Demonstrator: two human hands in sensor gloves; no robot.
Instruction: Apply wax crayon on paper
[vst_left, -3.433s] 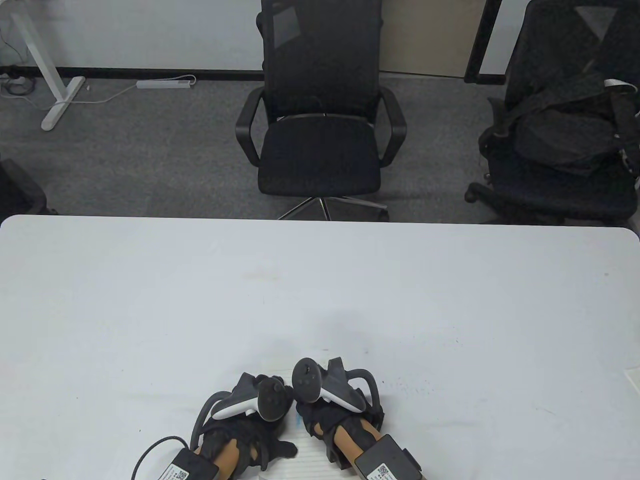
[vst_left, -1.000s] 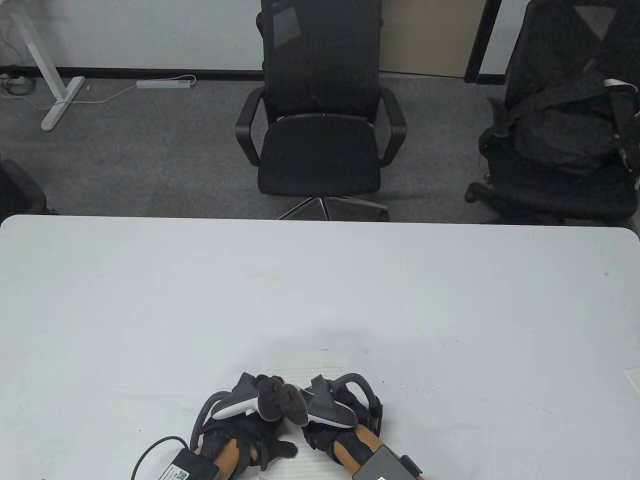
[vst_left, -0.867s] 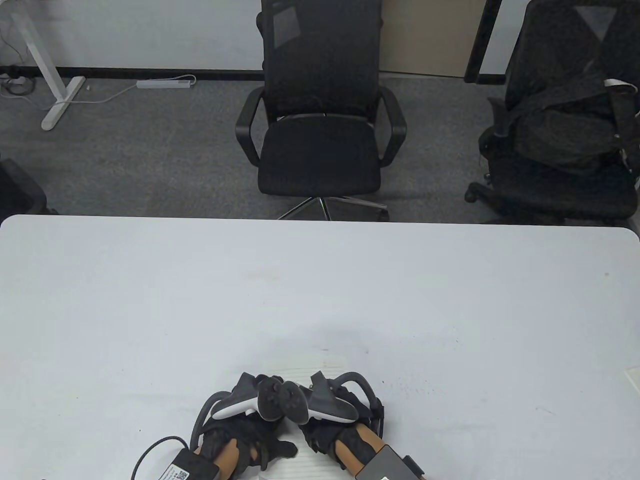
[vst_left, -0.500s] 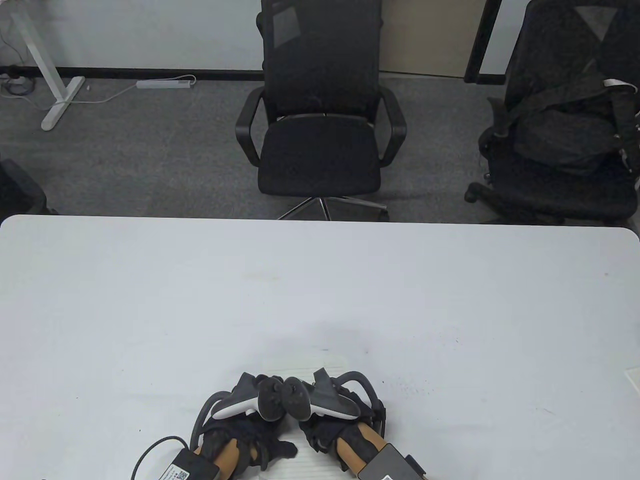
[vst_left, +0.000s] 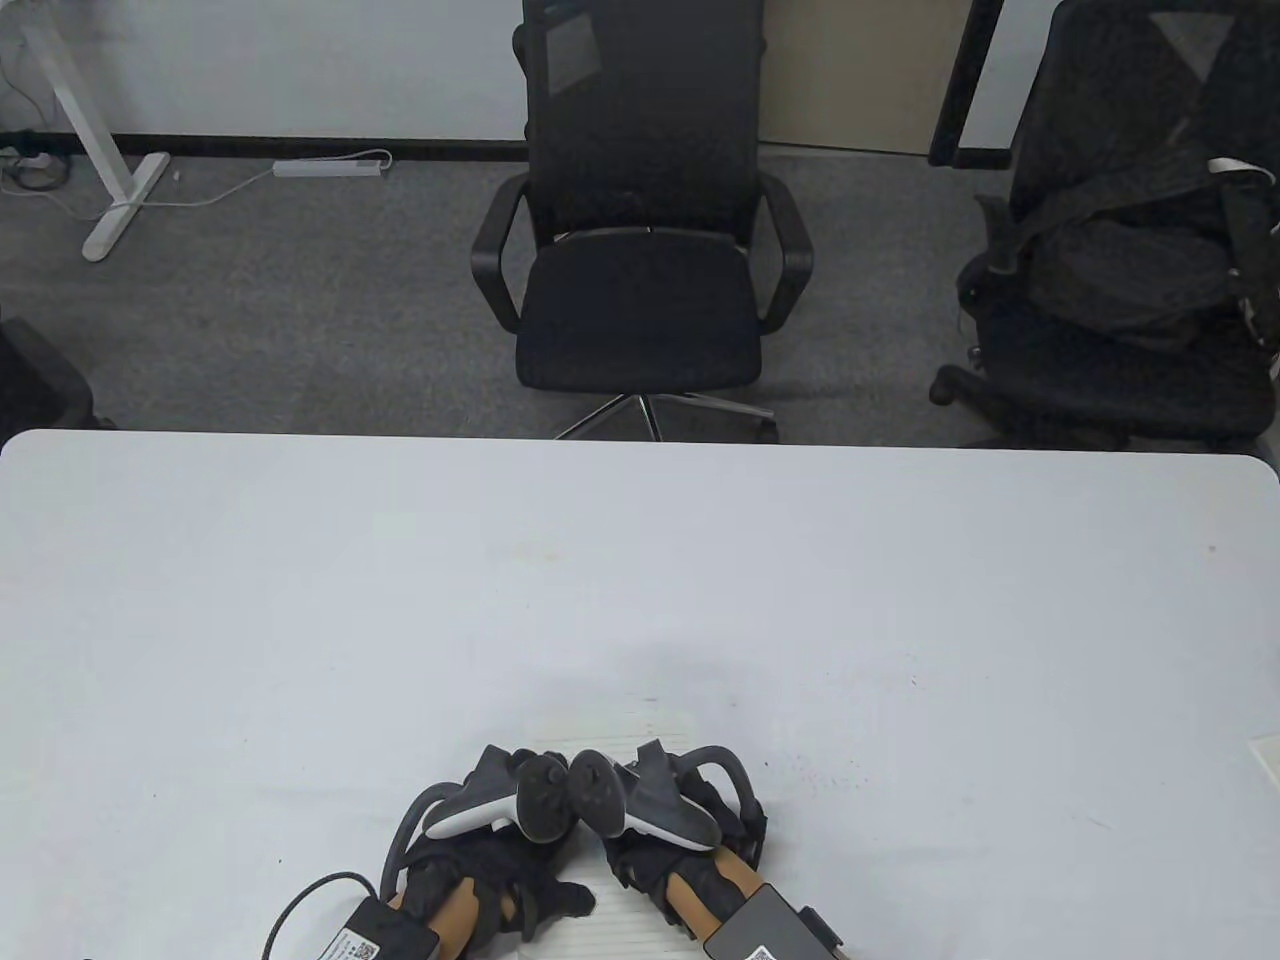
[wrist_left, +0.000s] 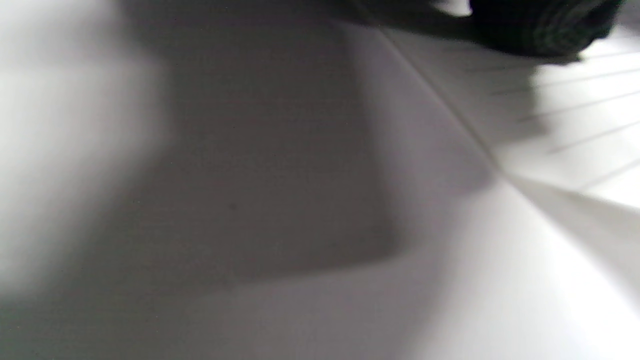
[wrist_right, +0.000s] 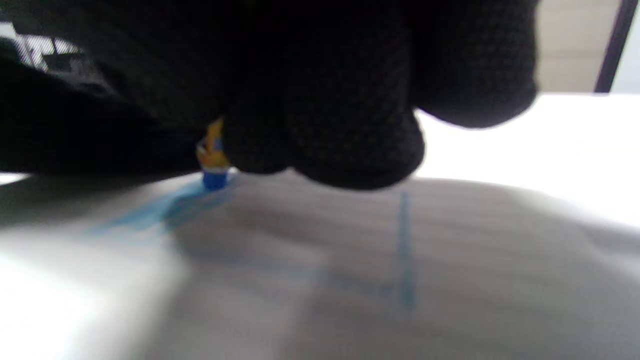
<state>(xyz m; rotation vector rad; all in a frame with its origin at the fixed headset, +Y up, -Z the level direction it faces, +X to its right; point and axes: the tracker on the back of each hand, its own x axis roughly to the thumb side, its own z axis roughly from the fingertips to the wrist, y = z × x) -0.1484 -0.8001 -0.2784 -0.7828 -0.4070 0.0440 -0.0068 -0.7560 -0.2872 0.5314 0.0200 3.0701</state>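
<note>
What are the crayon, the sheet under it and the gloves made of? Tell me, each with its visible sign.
Crayon: seemingly wax, with a blue tip below a yellow-orange wrapper; soft blue streaks trail from it.
Sheet: matte white lined paper; faint ruled lines and a thin flat edge show.
Gloves: black knitted fabric, seen on the right hand, with a dotted weave and no sheen. The left hand looks alike, though less clearly.

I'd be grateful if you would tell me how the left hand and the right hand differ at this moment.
The right hand grips a blue crayon, its tip on the lined paper amid blue strokes; no crayon shows in the left hand. The left hand lies at the paper's left edge, thumb reaching onto the sheet, while the right hand works over the sheet itself. Both wear black gloves with a strapped tracker.
</note>
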